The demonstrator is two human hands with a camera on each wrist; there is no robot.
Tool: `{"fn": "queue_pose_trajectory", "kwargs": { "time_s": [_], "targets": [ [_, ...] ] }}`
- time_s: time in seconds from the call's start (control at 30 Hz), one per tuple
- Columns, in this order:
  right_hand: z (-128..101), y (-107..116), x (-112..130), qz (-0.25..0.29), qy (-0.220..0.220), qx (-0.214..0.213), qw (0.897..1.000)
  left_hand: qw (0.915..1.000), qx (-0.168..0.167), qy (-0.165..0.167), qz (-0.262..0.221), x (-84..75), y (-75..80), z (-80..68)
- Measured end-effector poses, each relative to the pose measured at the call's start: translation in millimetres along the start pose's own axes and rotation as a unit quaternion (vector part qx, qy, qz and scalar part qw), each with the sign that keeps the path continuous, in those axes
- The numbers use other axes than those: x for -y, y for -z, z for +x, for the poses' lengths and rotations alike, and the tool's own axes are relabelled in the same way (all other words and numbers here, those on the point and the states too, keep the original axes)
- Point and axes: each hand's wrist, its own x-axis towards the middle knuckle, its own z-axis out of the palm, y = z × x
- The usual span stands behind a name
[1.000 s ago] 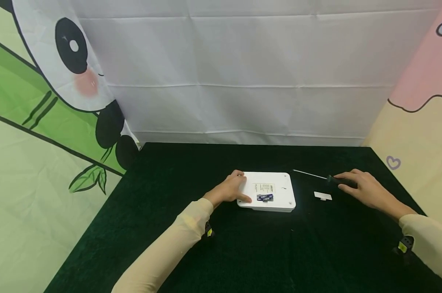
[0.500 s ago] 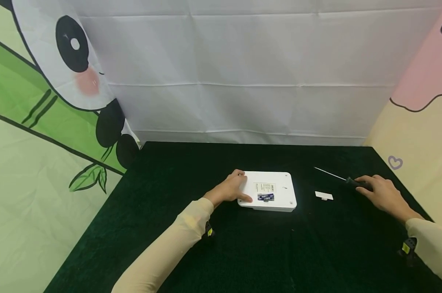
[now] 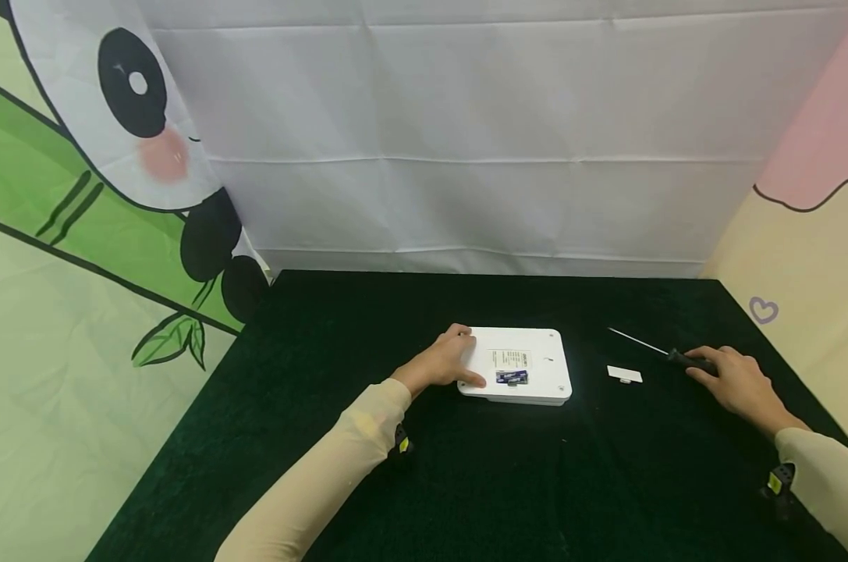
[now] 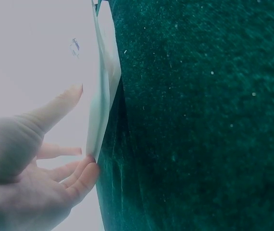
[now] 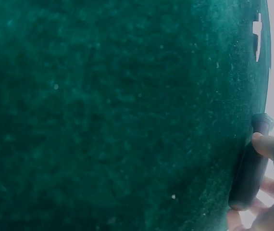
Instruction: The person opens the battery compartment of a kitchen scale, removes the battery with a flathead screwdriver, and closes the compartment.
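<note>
A flat white device (image 3: 529,355) lies on the black cloth with a label and blue batteries (image 3: 511,377) showing in an open compartment. My left hand (image 3: 466,361) holds its left edge; in the left wrist view the thumb (image 4: 55,110) lies on the top face and the fingers (image 4: 81,175) curl at the device's corner (image 4: 98,125). To the right, my right hand (image 3: 704,367) grips the black handle (image 5: 250,168) of a screwdriver (image 3: 686,360) lying on the cloth, its thin shaft (image 3: 637,341) pointing left and away. A small white cover (image 3: 623,375) lies between device and screwdriver.
The black cloth table (image 3: 466,484) is walled by a white sheet (image 3: 466,156) behind, a panda curtain (image 3: 79,234) on the left and a pink and cream curtain (image 3: 810,234) on the right. The table's right edge runs close to my right hand.
My right hand has carried the screwdriver rightward, away from the white device, and has slowed near the table's right side. The left hand and the device have stayed put.
</note>
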Motion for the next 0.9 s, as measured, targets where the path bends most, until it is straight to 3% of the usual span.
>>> {"fn": "queue_pose_trajectory", "kwargs": {
  "time_s": [0.53,0.7,0.9],
  "targets": [
    [5.0,9.6,7.6,-0.022,-0.023,-0.007,0.999,1.0,0.0,0.009,-0.004,-2.1,1.0,0.8],
    [16.3,12.5,26.5,-0.018,0.014,-0.027,0.999,0.9999,0.001,0.009,0.004,-1.3,0.8,1.1],
    [29.1,6.1,66.8,-0.001,0.088,-0.045,0.995,1.0,0.002,0.004,0.006,-0.8,-0.3,1.2]
  ]
}}
